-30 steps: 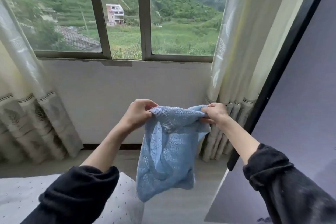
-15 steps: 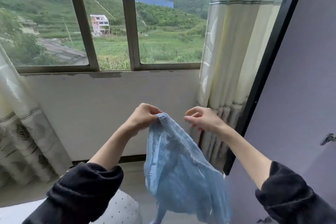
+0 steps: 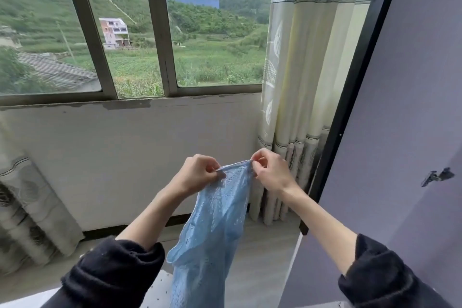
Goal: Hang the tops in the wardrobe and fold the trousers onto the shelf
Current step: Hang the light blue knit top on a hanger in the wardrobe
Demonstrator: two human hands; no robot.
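A light blue knitted top [image 3: 215,227] hangs down in front of me, below the window. My left hand [image 3: 197,174] pinches its upper edge on the left. My right hand [image 3: 268,172] pinches the same edge on the right, a short span from the left hand. The garment's lower part drops out of view at the bottom. On the right stands the open purple wardrobe door [image 3: 405,132] with a metal hinge fitting [image 3: 436,176]; the wardrobe's inside is out of view.
A window [image 3: 155,32] fills the wall ahead, with patterned curtains at the right [image 3: 300,82] and at the left [image 3: 27,207]. A white dotted bedcover [image 3: 155,292] shows at the bottom left. Pale floorboards [image 3: 265,257] lie beneath.
My right hand, which had let go half a second ago, has taken hold of the top's upper edge again close to my left hand. The view has tilted up slightly.
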